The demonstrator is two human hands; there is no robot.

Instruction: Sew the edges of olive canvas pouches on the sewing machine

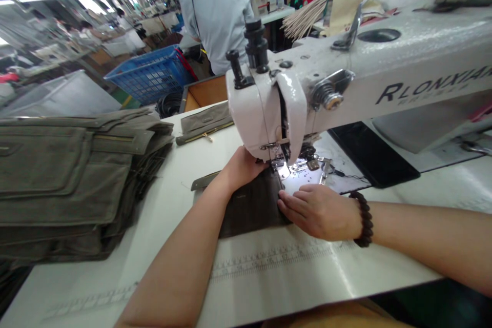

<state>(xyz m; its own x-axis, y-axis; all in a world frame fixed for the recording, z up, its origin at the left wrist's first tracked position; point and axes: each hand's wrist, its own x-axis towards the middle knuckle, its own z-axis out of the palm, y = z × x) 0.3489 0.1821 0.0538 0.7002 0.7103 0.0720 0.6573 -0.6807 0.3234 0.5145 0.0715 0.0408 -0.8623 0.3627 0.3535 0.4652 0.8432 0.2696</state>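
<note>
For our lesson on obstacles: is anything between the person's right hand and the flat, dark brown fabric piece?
Nothing visible is: the right hand touches the flat, dark brown fabric piece at its right edge. The glossy white sewing machine head is by its far edge.

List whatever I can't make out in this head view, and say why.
All in the head view:
- Left hand: fingertips hidden by the machine head.
- Dark fabric piece: partly covered by the left forearm.
- Machine lettering: runs off the right edge.
- Fabric stack: cut off by the left edge.
- Ruler markings: figures too small and faint to read reliably.
- Far-left background: blurred.
</note>
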